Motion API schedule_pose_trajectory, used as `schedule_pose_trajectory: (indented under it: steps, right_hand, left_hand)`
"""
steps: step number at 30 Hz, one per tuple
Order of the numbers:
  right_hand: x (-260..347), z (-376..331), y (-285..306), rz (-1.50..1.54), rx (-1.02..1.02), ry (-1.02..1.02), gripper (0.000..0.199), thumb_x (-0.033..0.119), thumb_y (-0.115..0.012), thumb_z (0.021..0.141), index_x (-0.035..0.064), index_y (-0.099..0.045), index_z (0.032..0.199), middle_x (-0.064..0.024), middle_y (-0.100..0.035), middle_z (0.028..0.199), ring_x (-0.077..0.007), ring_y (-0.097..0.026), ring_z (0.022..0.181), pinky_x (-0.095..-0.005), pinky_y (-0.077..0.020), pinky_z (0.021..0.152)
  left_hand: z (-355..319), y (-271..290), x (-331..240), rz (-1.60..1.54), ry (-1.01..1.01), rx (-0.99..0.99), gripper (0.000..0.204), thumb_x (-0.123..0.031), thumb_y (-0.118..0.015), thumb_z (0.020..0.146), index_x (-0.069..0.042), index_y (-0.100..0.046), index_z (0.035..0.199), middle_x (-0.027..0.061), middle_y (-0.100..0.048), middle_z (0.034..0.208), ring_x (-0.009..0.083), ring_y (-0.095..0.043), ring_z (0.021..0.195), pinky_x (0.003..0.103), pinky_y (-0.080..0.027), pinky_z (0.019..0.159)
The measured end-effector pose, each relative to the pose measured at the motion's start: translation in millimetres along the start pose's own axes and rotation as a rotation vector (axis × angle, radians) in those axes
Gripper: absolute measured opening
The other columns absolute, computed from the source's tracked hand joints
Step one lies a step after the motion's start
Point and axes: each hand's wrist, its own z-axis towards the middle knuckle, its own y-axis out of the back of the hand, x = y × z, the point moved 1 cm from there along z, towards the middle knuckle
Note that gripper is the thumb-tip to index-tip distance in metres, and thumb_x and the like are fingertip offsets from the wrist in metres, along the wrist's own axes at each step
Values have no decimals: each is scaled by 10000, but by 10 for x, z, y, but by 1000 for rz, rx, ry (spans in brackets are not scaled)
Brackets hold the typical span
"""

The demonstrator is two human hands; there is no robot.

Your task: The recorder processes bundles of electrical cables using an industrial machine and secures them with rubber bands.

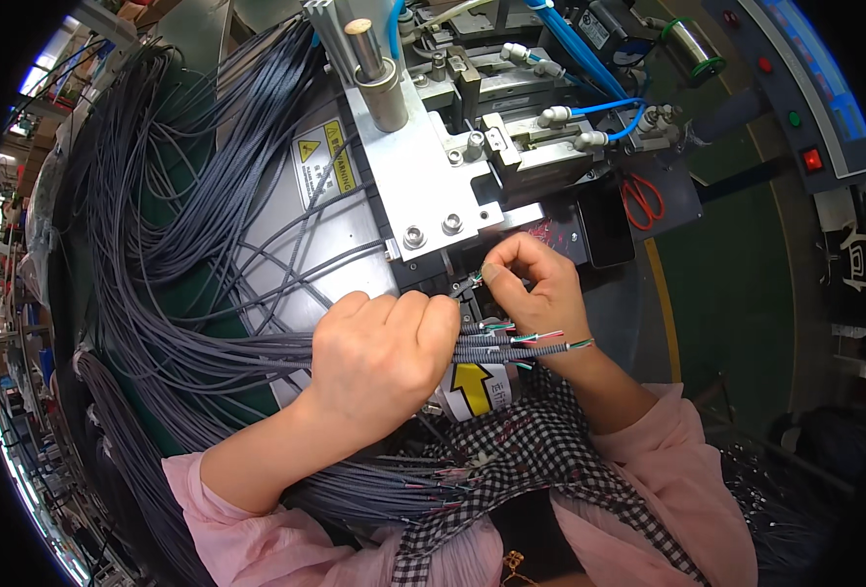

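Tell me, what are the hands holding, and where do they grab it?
The left hand grips a bunch of grey cables near their stripped ends. The right hand pinches one thin wire tip between its fingertips at the machine.

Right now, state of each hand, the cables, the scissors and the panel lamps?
left hand: closed in a fist around a bundle of grey cables, stripped ends poking out
right hand: fingertips pinched on thin coloured wire ends at the machine's slot
loose grey cables: draped in a heap
red scissors: closed, lying on the machine
red panel lamp: lit
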Motion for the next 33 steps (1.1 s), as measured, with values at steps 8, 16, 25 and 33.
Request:
schedule_pose_trajectory:
  steps: [8,16,25,33]
  right_hand:
    - [42,-18,50,-26,26,4,69,64,-591,873,1,-575,848,50,-521,695,-8,-417,585,-182,-337,503]
    - [19,69,106,266,221,-428,100,89,-568,890,-7,-591,898,44,-543,719,-8,-445,605,-173,-343,515]
    - [-37,33,87,264,181,-329,96,83,-581,879,-10,-597,896,43,-551,728,-8,-457,616,-171,-362,533]
    - [237,-208,57,-91,70,242,131,-11,-614,828,15,-620,957,8,-572,813,-47,-509,708,-196,-409,631]
  left_hand:
    - [17,-18,23,-50,3,-10,161,-66,-683,653,-83,-554,748,21,-466,571,192,-491,485,319,-328,475]
    - [-17,-36,92,-119,-18,8,215,-62,-678,638,-76,-605,839,23,-473,608,192,-501,516,325,-370,485]
    - [-310,-21,328,-41,-97,-69,403,-95,-606,690,-86,-639,1091,28,-523,804,170,-515,662,293,-401,526]
    - [-159,161,147,-320,149,49,376,27,-660,683,-64,-661,1048,92,-600,836,246,-576,687,309,-449,599]
